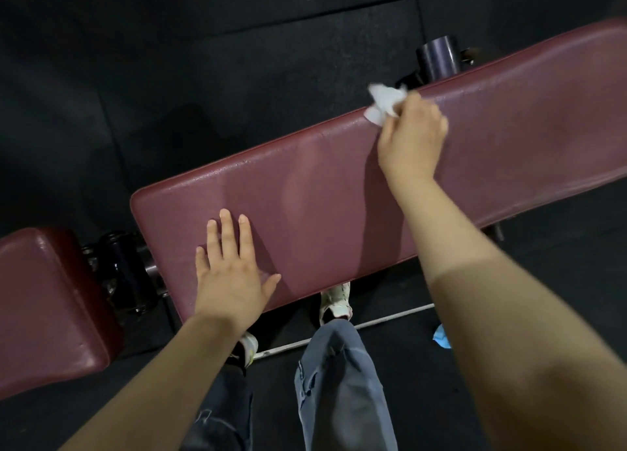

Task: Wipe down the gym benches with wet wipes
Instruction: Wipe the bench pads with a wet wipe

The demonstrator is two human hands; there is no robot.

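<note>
Black rubber floor tiles (237,60) lie under a gym bench with a long maroon back pad (339,193), its vinyl glossy and finely creased, and a separate seat pad (40,301) at the lower left (dark metal hinge between them). The left hand (230,274) rests flat on the pad's near edge, fingers straight. The right hand (412,135) clenches a crumpled white wet wipe (383,106) against the pad's far edge. A blue scrap (442,337) lies on the floor.
</note>
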